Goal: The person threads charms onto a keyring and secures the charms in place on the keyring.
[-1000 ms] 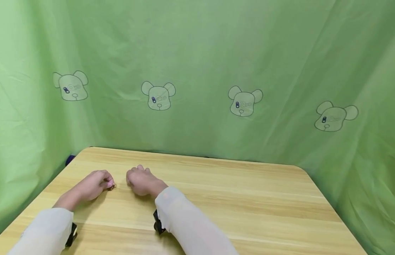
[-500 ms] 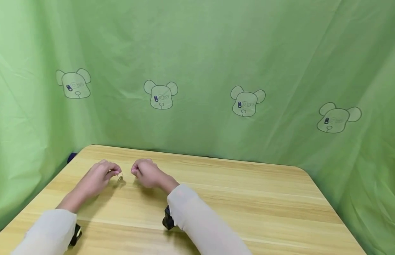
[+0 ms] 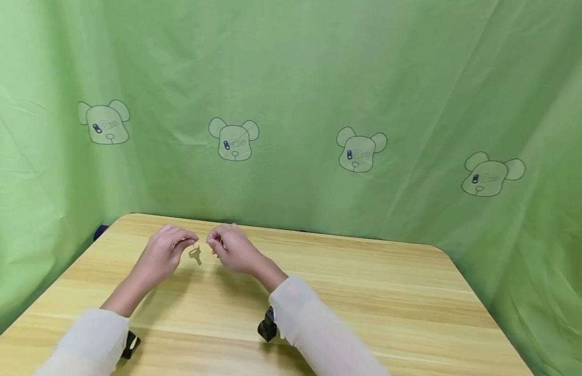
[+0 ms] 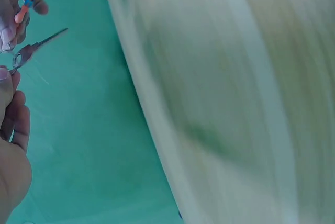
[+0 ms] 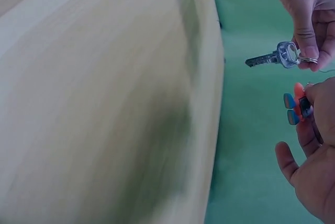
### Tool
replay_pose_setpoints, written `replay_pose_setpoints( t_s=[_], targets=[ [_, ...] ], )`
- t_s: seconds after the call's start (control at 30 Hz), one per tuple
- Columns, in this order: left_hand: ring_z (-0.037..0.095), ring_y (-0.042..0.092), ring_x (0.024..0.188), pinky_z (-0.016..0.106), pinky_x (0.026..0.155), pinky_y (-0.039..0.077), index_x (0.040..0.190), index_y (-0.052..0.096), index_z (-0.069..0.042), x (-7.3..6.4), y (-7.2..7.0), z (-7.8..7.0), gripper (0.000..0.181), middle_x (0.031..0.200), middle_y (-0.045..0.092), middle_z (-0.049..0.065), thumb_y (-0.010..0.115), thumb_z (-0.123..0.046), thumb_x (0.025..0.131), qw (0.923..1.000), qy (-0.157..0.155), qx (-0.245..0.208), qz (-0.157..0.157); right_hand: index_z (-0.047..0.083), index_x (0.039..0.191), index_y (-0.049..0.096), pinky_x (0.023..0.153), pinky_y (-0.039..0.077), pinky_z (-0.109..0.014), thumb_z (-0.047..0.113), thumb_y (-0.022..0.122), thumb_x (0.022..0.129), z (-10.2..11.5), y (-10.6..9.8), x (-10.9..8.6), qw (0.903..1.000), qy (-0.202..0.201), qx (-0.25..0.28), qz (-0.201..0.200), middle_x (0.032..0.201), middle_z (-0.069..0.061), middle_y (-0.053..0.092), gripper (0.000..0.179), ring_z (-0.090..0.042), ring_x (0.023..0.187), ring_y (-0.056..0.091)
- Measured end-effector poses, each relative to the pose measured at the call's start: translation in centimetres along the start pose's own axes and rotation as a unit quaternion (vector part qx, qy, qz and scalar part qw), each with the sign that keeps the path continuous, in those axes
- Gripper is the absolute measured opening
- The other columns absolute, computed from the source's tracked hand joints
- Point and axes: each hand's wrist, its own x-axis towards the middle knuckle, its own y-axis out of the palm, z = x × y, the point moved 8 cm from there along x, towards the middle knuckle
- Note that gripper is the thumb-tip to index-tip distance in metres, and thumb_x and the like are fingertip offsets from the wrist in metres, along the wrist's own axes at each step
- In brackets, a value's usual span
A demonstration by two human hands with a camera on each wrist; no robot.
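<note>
Thumb and forefinger of my left hand (image 3: 165,250) pinch a small metal ring (image 5: 308,60), and a silver key (image 3: 196,255) hangs from it above the table. In the right wrist view the key (image 5: 278,56) lies sideways, its toothed blade pointing left. Just to the right, my right hand (image 3: 235,248) grips a small orange charm (image 5: 299,102) with two blue round ends and a dark middle part. Part of that charm is hidden by the fingers. The two hands' fingertips are close together, and the left wrist view shows the charm (image 4: 22,13) near the key.
Below the hands is a light wood-grain table (image 3: 366,292) with rounded far corners. Green curtains (image 3: 291,78) printed with bear heads surround its back and sides. A black wrist camera (image 3: 268,325) sits under the right sleeve.
Both hands have risen off the table and shifted right and farther back. The left hand has lifted the key, which now hangs in plain sight; the orange charm has come into view at the right fingertips.
</note>
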Motion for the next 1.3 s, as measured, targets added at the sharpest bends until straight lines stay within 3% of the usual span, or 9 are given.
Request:
replay_pose_setpoints(
  t_s=[0.13, 0.37, 0.63, 0.97, 1.13, 1.3],
  targets=[
    [0.023, 0.066, 0.084, 0.018, 0.076, 0.048, 0.091, 0.075, -0.001, 0.8, 0.5, -1.1, 0.021, 0.089, 0.075, 0.007, 0.078, 0.015, 0.079, 0.9989, -0.002, -0.032, -0.035, 0.009, 0.099, 0.065, 0.083, 0.041, -0.023, 0.017, 0.055, 0.107, -0.2, -1.8, -1.3, 0.9995, 0.009, 0.016, -0.027, 0.087, 0.006, 0.058, 0.014, -0.012, 0.090, 0.049],
    [0.021, 0.066, 0.081, 0.014, 0.073, 0.048, 0.093, 0.076, -0.002, 1.8, 1.5, -2.5, 0.021, 0.088, 0.075, 0.008, 0.077, 0.014, 0.079, 0.9922, -0.032, -0.095, -0.075, 0.009, 0.104, 0.063, 0.081, 0.044, -0.023, 0.017, 0.055, 0.107, -0.6, -4.4, -3.3, 0.9971, 0.016, 0.034, -0.067, 0.089, 0.005, 0.059, 0.012, -0.011, 0.090, 0.051],
    [0.013, 0.067, 0.077, 0.012, 0.074, 0.050, 0.094, 0.075, -0.002, 2.4, 3.5, -3.6, 0.011, 0.087, 0.075, 0.009, 0.075, 0.006, 0.087, 0.9802, -0.091, -0.161, -0.072, 0.006, 0.105, 0.065, 0.076, 0.050, -0.022, 0.013, 0.057, 0.106, -0.8, -6.7, -5.7, 0.9936, 0.011, 0.057, -0.097, 0.090, 0.002, 0.060, 0.010, -0.010, 0.085, 0.055],
    [0.010, 0.068, 0.080, 0.017, 0.072, 0.055, 0.098, 0.074, 0.001, 3.5, 6.2, -6.1, 0.009, 0.091, 0.076, 0.007, 0.073, 0.005, 0.090, 0.9539, -0.131, -0.258, -0.079, 0.005, 0.102, 0.064, 0.076, 0.054, -0.023, 0.008, 0.058, 0.105, -1.4, -9.2, -8.7, 0.9881, -0.002, 0.059, -0.142, 0.092, 0.000, 0.061, 0.007, -0.011, 0.085, 0.059],
    [0.011, 0.068, 0.082, 0.019, 0.076, 0.057, 0.098, 0.074, 0.001, 4.3, 7.4, -7.5, 0.008, 0.092, 0.076, 0.009, 0.071, 0.005, 0.091, 0.9398, -0.135, -0.301, -0.089, 0.003, 0.103, 0.064, 0.076, 0.057, -0.026, 0.007, 0.059, 0.104, -1.4, -10.5, -10.3, 0.9814, -0.003, 0.072, -0.178, 0.092, -0.003, 0.061, 0.007, -0.012, 0.082, 0.061],
    [0.012, 0.068, 0.082, 0.022, 0.074, 0.057, 0.099, 0.073, 0.000, 4.8, 8.2, -8.8, 0.007, 0.092, 0.075, 0.010, 0.070, 0.003, 0.093, 0.9315, -0.137, -0.324, -0.092, 0.004, 0.102, 0.063, 0.075, 0.056, -0.028, 0.007, 0.059, 0.104, -1.6, -11.7, -11.6, 0.9725, 0.016, 0.087, -0.215, 0.090, -0.002, 0.059, 0.006, -0.013, 0.082, 0.060]
  ],
)
